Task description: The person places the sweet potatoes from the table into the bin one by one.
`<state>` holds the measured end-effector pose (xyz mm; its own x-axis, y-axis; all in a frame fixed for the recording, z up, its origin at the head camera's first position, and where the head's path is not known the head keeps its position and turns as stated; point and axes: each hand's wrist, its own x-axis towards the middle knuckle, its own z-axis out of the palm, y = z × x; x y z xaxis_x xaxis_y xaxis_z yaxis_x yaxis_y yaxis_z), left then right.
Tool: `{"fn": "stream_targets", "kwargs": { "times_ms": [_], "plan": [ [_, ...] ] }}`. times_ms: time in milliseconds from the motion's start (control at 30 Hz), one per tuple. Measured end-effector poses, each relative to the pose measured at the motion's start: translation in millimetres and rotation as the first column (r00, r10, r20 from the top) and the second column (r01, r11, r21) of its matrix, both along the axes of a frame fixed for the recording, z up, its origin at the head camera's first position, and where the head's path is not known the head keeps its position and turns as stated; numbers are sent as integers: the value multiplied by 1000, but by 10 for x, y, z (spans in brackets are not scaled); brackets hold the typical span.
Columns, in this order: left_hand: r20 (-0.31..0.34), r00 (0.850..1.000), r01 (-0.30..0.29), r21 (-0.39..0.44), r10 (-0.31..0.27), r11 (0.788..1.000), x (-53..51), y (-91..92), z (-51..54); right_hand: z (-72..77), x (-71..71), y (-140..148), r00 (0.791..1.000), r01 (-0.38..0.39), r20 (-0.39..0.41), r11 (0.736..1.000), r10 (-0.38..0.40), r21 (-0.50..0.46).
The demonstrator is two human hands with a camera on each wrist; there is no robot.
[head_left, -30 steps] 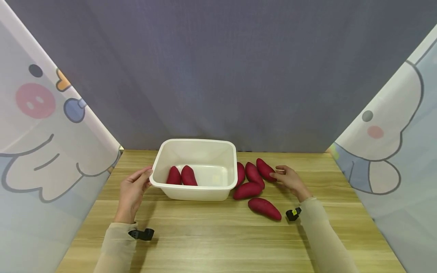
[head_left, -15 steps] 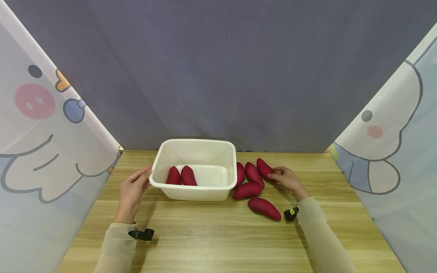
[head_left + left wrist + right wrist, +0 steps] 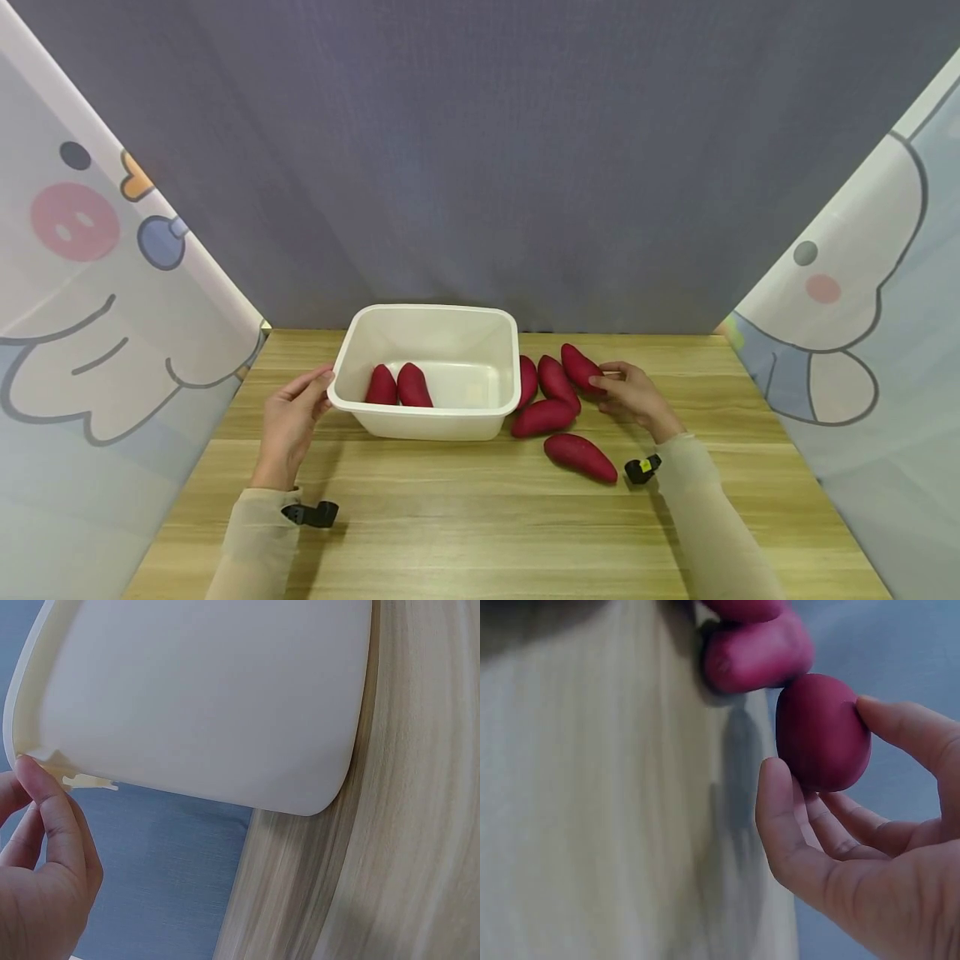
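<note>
My left hand [image 3: 288, 425] pinches the left rim of a white plastic bin [image 3: 431, 427] between thumb and fingers; the left wrist view shows the fingertips at the rim's corner. Inside the bin lie two dark red sweet potatoes, a left one [image 3: 382, 387] and a right one [image 3: 414, 387]. To the right of the bin, my right hand [image 3: 636, 398] grips one end of another sweet potato [image 3: 579, 367]. In the right wrist view its rounded end [image 3: 821, 735] sits between the thumb and the fingers, a little off the table.
Several more sweet potatoes lie right of the bin: a bent one [image 3: 557, 385], one [image 3: 543, 418] in front of it, one [image 3: 528, 383] partly hidden by the bin, and a nearer one [image 3: 581, 457]. A grey curtain [image 3: 480, 167] hangs behind the wooden table [image 3: 450, 525].
My right hand has closed on the end of the sweet potato, which has risen slightly. The left hand and the bin have stayed in place.
</note>
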<state>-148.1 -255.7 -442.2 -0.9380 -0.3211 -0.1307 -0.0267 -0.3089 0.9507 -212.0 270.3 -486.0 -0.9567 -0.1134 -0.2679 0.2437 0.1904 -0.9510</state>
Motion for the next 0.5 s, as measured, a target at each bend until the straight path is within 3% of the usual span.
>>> {"fn": "stream_targets", "kwargs": {
  "times_ms": [267,500],
  "plan": [
    [7,1000,-5,15,5,1000,11,-7,2,275,-22,-85,997,-32,-69,999,31,-16],
    [1,1000,7,29,-7,1000,-1,-15,-2,689,-75,-253,984,-96,-150,995,93,-15]
  ]
}}
